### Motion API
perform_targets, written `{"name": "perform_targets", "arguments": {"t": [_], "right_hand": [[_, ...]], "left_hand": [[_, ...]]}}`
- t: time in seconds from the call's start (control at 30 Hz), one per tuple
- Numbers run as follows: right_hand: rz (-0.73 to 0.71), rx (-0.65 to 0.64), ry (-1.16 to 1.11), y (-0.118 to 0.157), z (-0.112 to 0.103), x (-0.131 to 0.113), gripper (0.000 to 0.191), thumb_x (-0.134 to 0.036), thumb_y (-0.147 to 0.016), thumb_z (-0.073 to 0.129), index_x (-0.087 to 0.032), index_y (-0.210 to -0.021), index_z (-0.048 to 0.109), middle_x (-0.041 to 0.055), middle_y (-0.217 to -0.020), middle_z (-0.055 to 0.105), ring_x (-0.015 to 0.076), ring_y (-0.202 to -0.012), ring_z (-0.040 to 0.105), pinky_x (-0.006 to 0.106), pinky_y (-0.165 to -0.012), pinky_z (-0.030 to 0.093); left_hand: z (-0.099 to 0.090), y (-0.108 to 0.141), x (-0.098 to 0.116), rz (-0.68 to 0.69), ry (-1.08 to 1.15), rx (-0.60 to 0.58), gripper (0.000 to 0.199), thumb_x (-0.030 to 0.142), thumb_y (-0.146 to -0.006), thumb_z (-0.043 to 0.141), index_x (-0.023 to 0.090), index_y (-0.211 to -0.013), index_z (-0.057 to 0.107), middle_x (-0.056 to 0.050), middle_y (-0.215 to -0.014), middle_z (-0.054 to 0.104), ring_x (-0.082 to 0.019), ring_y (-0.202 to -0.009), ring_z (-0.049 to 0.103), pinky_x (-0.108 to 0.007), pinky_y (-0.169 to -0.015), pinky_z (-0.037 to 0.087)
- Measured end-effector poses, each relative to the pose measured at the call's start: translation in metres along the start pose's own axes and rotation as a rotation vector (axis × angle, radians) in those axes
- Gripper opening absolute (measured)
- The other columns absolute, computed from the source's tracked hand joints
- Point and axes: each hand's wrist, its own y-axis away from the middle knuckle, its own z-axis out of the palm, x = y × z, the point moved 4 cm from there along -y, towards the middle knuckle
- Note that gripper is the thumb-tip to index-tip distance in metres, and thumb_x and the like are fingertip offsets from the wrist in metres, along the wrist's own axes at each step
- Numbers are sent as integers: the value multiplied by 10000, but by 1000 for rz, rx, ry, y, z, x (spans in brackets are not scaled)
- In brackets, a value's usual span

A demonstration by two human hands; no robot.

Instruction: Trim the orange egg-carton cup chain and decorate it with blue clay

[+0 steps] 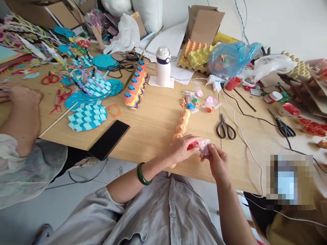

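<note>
Both of my hands are at a small clear plastic bag (204, 147) near the table's front edge. My left hand (182, 148) is closed around its left side, where a bright red lump (192, 145) shows at the fingers; whether the lump is inside the bag I cannot tell. The bag's right side is pinched by my right hand (217, 158), between thumb and fingers. Partly under my left hand and wrist lies a bumpy peach-orange strip (182, 128), like a cut row of egg carton. Beyond it are small bags of coloured clay-like lumps (193, 101).
Black-handled scissors (226, 128) lie to the right, near a white cable (241, 131). Left are a phone (109, 139) over the edge, a painted carton caterpillar (136, 85) and blue paper crafts (87, 115). A white bottle (163, 68) stands behind. Another person's arm (21, 115) rests at left.
</note>
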Motion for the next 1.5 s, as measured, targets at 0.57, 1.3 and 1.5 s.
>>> {"name": "perform_targets", "arguments": {"t": [0.57, 1.3, 1.5], "right_hand": [[173, -76, -86, 14, -1, 0, 303, -472, -705, 881, -199, -797, 785, 4, -633, 683, 111, -559, 592, 212, -464, 514], [61, 146, 3, -9, -20, 1, 389, -524, -657, 897, -171, -723, 748, 10, -656, 692, 99, -526, 612, 214, -458, 551], [-50, 213, 90, -58, -20, -20, 356, -480, -686, 871, -163, -769, 732, 9, -677, 711, 105, -531, 654, 230, -491, 605]], "left_hand": [[-2, 13, -10, -369, 674, 85, 335, 250, -848, 718, 113, -1152, 693, -63, -962, 745, -105, -728, 645, -255, -760, 565], [-42, -5, -14, -142, 216, 328, 420, 363, -930, 677, 169, -1303, 664, -125, -1223, 711, -215, -1155, 683, -310, -969, 576], [-72, -34, -73, -288, 206, 537, 347, 252, -907, 636, 155, -1238, 678, -121, -1212, 707, -194, -1084, 688, -343, -992, 557]]}}
